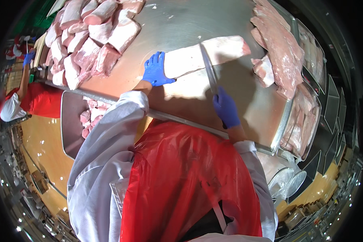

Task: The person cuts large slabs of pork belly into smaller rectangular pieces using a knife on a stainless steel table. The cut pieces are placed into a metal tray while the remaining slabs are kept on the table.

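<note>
The left hand [156, 70], in a blue glove, lies flat with fingers spread on the near end of a long pale pink slab of raw meat with a white fat layer [205, 54], pressing it against the round stainless-steel work table [177, 24]. The right hand [226, 108], also in a blue glove, is clenched around the handle of a long narrow steel knife [208, 66]; the blade crosses the slab about midway along its length. The slab lies near the centre of the table, well apart from the heap of pale pink meat blocks [88, 40] at the far left. A row of flat pink meat cuts [280, 46] lies along the right rim. A grey metal tray holding small meat pieces [70, 121] sits below the table's left edge. A red plastic apron [181, 181] covers the person's front.
</note>
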{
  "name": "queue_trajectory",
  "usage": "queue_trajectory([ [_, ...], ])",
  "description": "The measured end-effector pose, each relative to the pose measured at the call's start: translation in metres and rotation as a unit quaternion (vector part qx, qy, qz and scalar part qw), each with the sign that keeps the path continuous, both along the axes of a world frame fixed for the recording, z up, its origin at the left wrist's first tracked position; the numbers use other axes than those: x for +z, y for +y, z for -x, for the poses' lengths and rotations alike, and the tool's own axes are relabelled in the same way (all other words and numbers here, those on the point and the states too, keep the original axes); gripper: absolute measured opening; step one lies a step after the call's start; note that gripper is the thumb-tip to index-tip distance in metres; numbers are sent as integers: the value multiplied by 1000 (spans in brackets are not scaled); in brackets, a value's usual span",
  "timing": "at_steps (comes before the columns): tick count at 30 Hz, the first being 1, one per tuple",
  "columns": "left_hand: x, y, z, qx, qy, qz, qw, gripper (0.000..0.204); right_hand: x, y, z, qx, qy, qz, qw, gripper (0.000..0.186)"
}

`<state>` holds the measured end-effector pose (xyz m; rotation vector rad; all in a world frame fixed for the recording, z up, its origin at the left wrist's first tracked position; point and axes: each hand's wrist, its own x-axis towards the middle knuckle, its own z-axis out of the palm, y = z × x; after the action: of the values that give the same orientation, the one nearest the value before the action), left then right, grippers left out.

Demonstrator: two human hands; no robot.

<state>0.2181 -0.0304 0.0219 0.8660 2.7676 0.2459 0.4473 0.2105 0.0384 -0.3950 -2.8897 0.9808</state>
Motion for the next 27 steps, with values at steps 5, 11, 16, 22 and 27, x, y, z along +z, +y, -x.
queue_trajectory([
  [5,-11,-55,-1,13,-1,-66,998,135,19,-48,70,30,-115,-24,993,20],
  [11,8,-5,3,-52,0,-147,988,128,32,-59,76,17,-170,-72,983,30],
  [16,-15,17,14,-60,42,-86,994,111,47,-64,83,9,-203,-91,975,32],
  [22,-8,20,16,-63,49,-87,993,95,3,-60,170,-3,-242,-79,967,36],
  [27,-6,20,15,-13,40,-67,997,93,-4,-60,164,44,-263,-77,961,36],
])
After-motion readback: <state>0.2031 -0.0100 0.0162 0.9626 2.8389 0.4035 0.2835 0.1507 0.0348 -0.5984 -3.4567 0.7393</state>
